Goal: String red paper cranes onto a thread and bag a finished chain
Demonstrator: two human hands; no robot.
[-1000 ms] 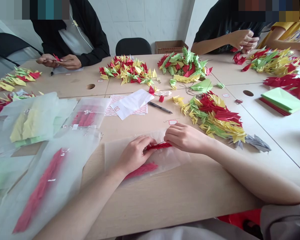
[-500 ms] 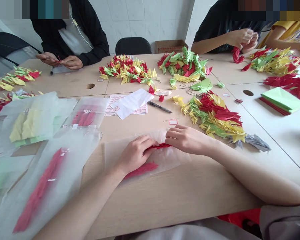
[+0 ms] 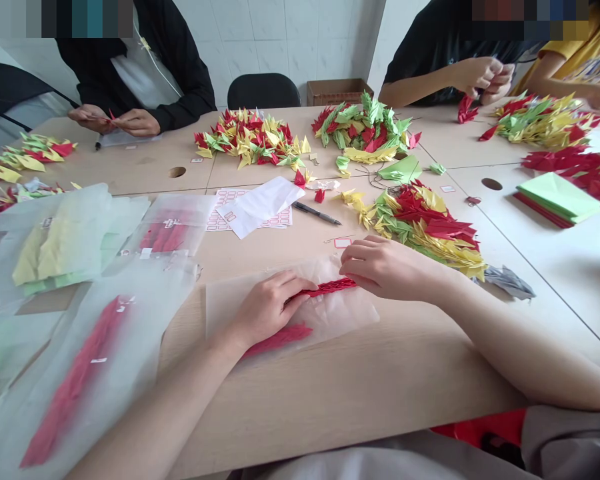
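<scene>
While the left hand pinches the red paper strand between thumb and fingers, the right hand curls over its other end; whether those fingers grip anything, I can't tell. The strand lies on a translucent bag, with a second red bundle nearer the edge, partly hidden by the left wrist.

Close behind the right hand and forearm sits a mixed heap of folded paper, crowding that side, a grey crumpled piece at its end. Beyond the hands are a pen and a white sheet over printed labels. Filled bags spread over the left side, and square green and red papers are stacked at the right.

All this rests on a pale wooden table, seamed and with round holes. Across it, people work with their hands near other colourful piles; behind stand a black chair, a cardboard box and a tiled wall.
</scene>
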